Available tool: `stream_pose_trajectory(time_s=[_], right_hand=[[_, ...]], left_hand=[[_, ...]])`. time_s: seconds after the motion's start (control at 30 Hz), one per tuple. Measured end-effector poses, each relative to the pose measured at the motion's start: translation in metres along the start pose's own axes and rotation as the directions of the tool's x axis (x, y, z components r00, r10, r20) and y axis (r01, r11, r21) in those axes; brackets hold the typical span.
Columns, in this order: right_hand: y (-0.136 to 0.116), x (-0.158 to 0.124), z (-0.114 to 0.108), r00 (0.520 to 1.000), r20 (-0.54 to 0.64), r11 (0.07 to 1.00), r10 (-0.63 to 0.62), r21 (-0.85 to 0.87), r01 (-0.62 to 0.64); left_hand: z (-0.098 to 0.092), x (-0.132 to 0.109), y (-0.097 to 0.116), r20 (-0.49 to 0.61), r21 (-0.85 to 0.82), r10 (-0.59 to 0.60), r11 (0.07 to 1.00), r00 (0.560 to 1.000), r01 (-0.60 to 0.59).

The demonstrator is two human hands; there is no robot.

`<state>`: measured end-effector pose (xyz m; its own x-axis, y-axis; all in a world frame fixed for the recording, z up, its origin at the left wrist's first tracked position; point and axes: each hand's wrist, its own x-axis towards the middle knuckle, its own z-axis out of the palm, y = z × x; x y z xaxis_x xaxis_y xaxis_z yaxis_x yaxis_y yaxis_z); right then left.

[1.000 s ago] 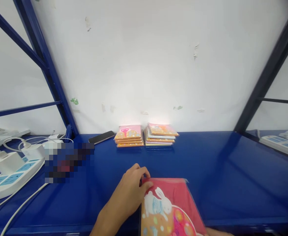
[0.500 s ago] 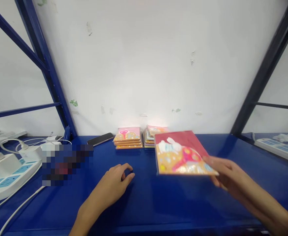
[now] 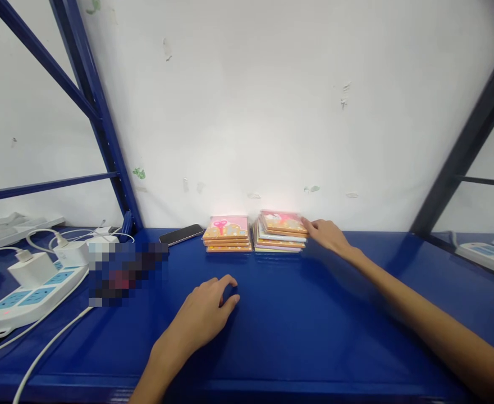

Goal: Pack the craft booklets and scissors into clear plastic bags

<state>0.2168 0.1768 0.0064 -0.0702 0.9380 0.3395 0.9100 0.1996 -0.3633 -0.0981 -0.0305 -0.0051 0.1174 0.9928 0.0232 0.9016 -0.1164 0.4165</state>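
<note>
Left hand [image 3: 200, 311] sits near the front edge of the blue steel shelf [image 3: 314, 336], fingers loosely curled, empty. Right hand [image 3: 325, 235] is out near the back edge, fingers slightly spread, tips touching the right side of the right stack of notebooks [image 3: 278, 235]; no pinch visible. Left stack of notebooks [image 3: 225, 234] just beside it. Phone [image 3: 182, 234] lies flat further left. Power strip [image 3: 32, 297] with white chargers [image 3: 32, 269] at left end.

The right hand [image 3: 326, 235] touches a stack of colourful booklets [image 3: 278, 235].
</note>
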Motion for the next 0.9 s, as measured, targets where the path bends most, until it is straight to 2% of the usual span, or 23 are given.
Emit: stream_pose_trajectory(time_s=[0.13, 0.23, 0.3, 0.4, 0.43, 0.53, 0.6, 0.7, 0.8, 0.9], right_hand=[[-0.023, -0.018, -0.017, 0.985, -0.142, 0.985, -0.099, -0.155, 0.076], [-0.064, -0.04, -0.016, 0.938, -0.144, 0.939, -0.314, -0.195, 0.284], [-0.097, -0.052, -0.002, 0.862, -0.077, 0.857, -0.501, -0.188, 0.48], [-0.142, -0.056, 0.033, 0.709, 0.002, 0.698, -0.705, -0.179, 0.694], [-0.154, -0.052, 0.047, 0.682, 0.011, 0.668, -0.731, -0.189, 0.72], [-0.177, -0.034, 0.081, 0.655, 0.032, 0.632, -0.755, -0.233, 0.739], [-0.182, -0.025, 0.093, 0.628, 0.059, 0.595, -0.776, -0.262, 0.76], [-0.177, -0.027, 0.096, 0.562, 0.088, 0.518, -0.823, -0.292, 0.804], [-0.158, -0.051, 0.086, 0.482, 0.092, 0.44, -0.871, -0.29, 0.85], [-0.13, -0.086, 0.069, 0.407, 0.071, 0.379, -0.91, -0.254, 0.89]], left_hand=[[0.001, 0.0, 0.002, 0.003, 0.004, -0.009, 1.0, 1.0, 0.009], [0.002, 0.001, 0.003, -0.003, 0.014, 0.004, 1.0, 1.0, -0.004], [0.002, 0.0, 0.003, -0.012, 0.025, 0.011, 1.0, 1.0, -0.011], [0.002, -0.002, -0.001, -0.012, 0.015, 0.017, 1.0, 1.0, -0.017], [0.001, -0.002, -0.002, -0.01, 0.002, 0.021, 1.0, 1.0, -0.021], [0.001, -0.003, -0.007, -0.017, -0.049, 0.037, 0.998, 0.999, -0.038], [0.0, -0.003, -0.009, -0.038, -0.083, 0.035, 0.996, 0.999, -0.038], [-0.006, -0.001, -0.01, -0.118, -0.115, -0.009, 0.993, 0.993, -0.004], [-0.017, -0.002, -0.012, -0.251, -0.119, -0.096, 0.991, 0.963, 0.067], [-0.027, -0.005, -0.015, -0.38, -0.111, -0.148, 0.987, 0.913, 0.114]])
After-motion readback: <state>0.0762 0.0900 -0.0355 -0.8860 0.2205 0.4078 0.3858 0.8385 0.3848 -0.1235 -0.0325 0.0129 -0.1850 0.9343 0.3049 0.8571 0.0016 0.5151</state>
